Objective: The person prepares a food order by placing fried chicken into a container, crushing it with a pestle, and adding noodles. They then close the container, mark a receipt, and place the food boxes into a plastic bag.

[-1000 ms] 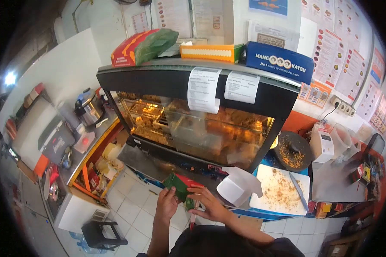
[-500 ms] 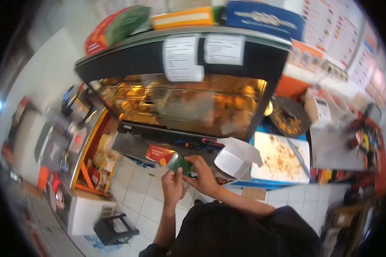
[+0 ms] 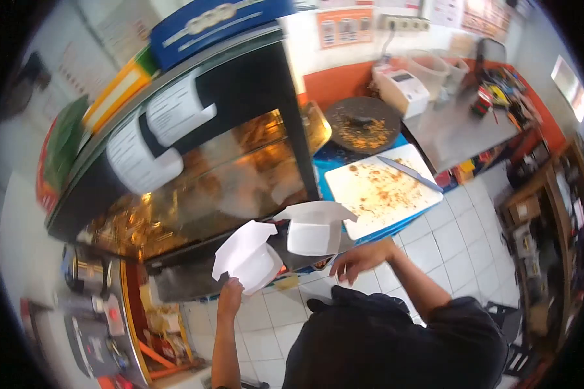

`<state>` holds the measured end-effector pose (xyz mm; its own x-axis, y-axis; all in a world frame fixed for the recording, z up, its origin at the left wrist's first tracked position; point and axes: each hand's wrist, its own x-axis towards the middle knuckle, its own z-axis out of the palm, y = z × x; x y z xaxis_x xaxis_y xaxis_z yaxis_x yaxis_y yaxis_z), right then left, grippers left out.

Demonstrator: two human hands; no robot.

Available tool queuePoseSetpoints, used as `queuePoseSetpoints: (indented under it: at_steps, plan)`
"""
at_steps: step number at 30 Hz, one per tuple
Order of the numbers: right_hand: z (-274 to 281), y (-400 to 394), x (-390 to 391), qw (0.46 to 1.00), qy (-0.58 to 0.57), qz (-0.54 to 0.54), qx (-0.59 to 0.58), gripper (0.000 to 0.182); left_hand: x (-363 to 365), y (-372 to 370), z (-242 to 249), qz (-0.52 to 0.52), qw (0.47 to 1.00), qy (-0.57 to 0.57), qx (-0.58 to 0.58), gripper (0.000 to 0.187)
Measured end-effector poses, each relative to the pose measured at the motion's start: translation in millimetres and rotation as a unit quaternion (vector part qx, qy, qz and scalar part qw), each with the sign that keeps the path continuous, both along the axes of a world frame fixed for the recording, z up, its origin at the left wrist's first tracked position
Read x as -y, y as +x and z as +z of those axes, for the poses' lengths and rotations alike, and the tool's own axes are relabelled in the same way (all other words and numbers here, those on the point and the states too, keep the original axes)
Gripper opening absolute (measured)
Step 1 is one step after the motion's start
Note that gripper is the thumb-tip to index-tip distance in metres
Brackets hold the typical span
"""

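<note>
My left hand (image 3: 230, 297) pinches the near left edge of an opened takeaway box (image 3: 252, 262), its white inside facing up and its flaps spread. A second open white takeaway box (image 3: 313, 235) stands just to the right, in front of the glass cabinet. My right hand (image 3: 363, 258) is in the air near the cutting board's front edge, fingers bent and apart, nothing in them. On the white cutting board (image 3: 370, 207) lie brown crumbs and a knife (image 3: 410, 174).
A glass food cabinet (image 3: 240, 71) with fried-looking food inside fills the left and centre. Behind the board sits a dark stone mortar (image 3: 344, 107) with orange-brown bits. A white machine (image 3: 402, 91) stands on a metal counter (image 3: 444, 133). A wooden shelf (image 3: 551, 188) is at the right.
The view has turned right. Both hands were together on a red and green box; now a box lies open beside the other one, the left hand on it, the right hand away to the right.
</note>
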<state>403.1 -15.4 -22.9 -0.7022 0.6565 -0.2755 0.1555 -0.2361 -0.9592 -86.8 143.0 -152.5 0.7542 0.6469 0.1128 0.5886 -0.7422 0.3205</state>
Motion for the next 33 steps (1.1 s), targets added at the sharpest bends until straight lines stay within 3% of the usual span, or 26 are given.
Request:
queuePoseSetpoints:
  at_steps: [1,2,4,5,6,8,11,14,15,16,17,19,24,26,28,30,32,33]
  plan:
    - [6.3,21.3,-11.2,0.998,0.012,-0.052,-0.022,0.038,-14.6,-3.6,-8.6,-0.032,0.998,-0.047,-0.032,0.027]
    - [10.3,42.4,-23.9,0.994,0.024,-0.1,-0.045,0.037,-22.4,11.6,-1.1,-0.049,0.995,-0.01,-0.083,0.033]
    - [17.1,69.6,-61.2,0.958,0.085,-0.273,0.007,0.025,-24.5,45.2,34.9,-0.074,0.978,0.067,-0.185,0.045]
    - [12.5,77.3,-85.8,0.928,0.116,-0.344,0.078,0.023,-32.0,50.0,38.1,-0.071,0.966,0.031,-0.247,0.059]
    - [0.7,84.0,-114.1,0.888,0.145,-0.409,0.149,0.021,-36.4,54.7,43.2,-0.066,0.969,0.022,-0.237,0.059]
    - [-48.9,99.3,-175.1,0.861,0.169,-0.434,0.206,0.023,-33.6,60.7,57.4,-0.049,0.974,0.001,-0.219,0.059]
    - [-142.6,107.3,-260.0,0.77,0.373,-0.369,0.362,0.023,0.6,56.1,67.5,0.02,0.982,-0.085,-0.17,0.057]
    - [-184.1,86.5,-302.1,0.765,0.245,-0.416,0.427,0.022,49.5,52.2,79.4,0.084,0.97,-0.19,-0.126,0.056]
    - [-173.1,90.1,-303.9,0.787,0.157,-0.423,0.42,0.017,64.0,48.0,82.0,0.092,0.963,-0.212,-0.141,0.056]
    - [-171.6,94.5,-306.1,0.769,0.144,-0.473,0.406,0.014,78.4,44.5,83.0,0.102,0.955,-0.235,-0.152,0.056]
    - [-171.9,103.1,-304.3,0.74,0.203,-0.493,0.409,0.014,89.7,43.6,84.4,0.112,0.946,-0.257,-0.161,0.057]
    - [-153.5,117.7,-281.1,0.667,0.338,-0.587,0.311,0.011,100.3,45.7,87.9,0.123,0.946,-0.278,-0.115,0.056]
    - [-8.7,103.1,-154.8,0.736,0.282,-0.616,-0.006,0.011,80.2,144.8,146.7,0.075,0.951,-0.298,0.043,0.051]
    - [45.8,81.4,-105.8,0.744,0.338,-0.577,0.01,0.014,62.8,210.8,176.1,0.083,0.932,-0.315,0.157,0.048]
    - [82.2,59.5,-68.9,0.748,0.386,-0.528,0.115,0.013,46.7,272.7,206.9,0.095,0.895,-0.325,0.292,0.044]
    - [97.5,35.7,-43.0,0.772,0.369,-0.511,0.083,0.012,32.5,317.3,223.9,0.043,0.906,-0.237,0.348,0.039]
    - [104.2,23.5,-22.2,0.783,0.38,-0.487,0.071,0.014,24.9,342.5,212.6,-0.006,0.875,-0.262,0.407,0.026]
    - [105.6,17.5,-13.1,0.778,0.379,-0.496,0.075,0.017,25.8,346.2,211.3,-0.009,0.885,-0.248,0.394,0.022]
